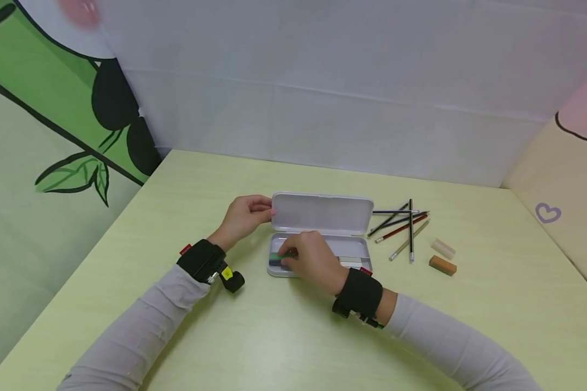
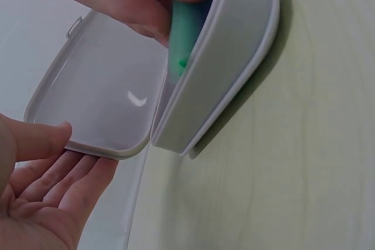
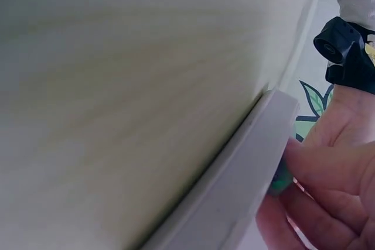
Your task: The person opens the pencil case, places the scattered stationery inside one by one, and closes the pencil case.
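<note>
Step in hand looks like the R hand (image 1: 318, 260) handling the green block (image 1: 286, 254) in the L end of the open pencil case (image 1: 348, 243); can't tell if it's going in or coming out. If in, next move prob calls for laying it flat & letting go w/o tipping the case; if out, a straight lift clear of the rim.

R hand: fingers curled, thumb & fingertips pinching the block; can't tell if its underside touches the case floor. L hand (image 1: 244, 220): thumb on the inner face, fingers behind, so it's pinching the L edge of the raised lid (image 1: 323, 213), prob to steady it.

White block (image 1: 350, 262) sits in the R end of the case. Just R of the case on the worktop (image 1: 293, 336): loose pencils (image 1: 411, 231), crossed, then a pale block (image 1: 443, 248) & an orange block (image 1: 442, 265), near each other.
</note>
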